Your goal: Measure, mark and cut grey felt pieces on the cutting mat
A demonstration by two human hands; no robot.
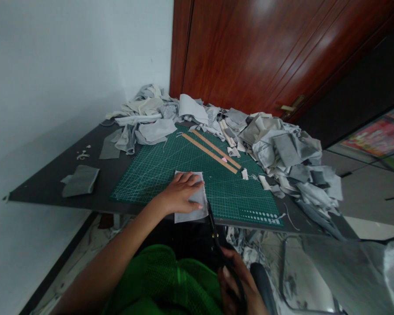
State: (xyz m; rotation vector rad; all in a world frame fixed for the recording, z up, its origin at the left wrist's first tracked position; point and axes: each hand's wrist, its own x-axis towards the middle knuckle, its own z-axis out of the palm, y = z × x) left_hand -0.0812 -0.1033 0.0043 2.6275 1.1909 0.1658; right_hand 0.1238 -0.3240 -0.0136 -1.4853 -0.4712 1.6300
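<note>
A grey rectangular piece of cloth [191,216] lies at the front edge of the green cutting mat [144,177], its near end reaching past the mat. My left hand [184,192] rests flat on this cloth, fingers spread and pointing to the right. In my right hand [238,280] is a pair of black scissors [215,236], held by the handles below the table edge. Their blades point up and away, right beside the cloth's right edge. Whether the blades touch the cloth I cannot tell.
Two wooden rulers [210,153] lie slanted on the mat. Heaps of grey cloth scraps [282,148] line the back and right of the dark table [49,179]. A folded grey cloth [81,180] sits at the left. Behind stand a brown door [243,52] and white wall.
</note>
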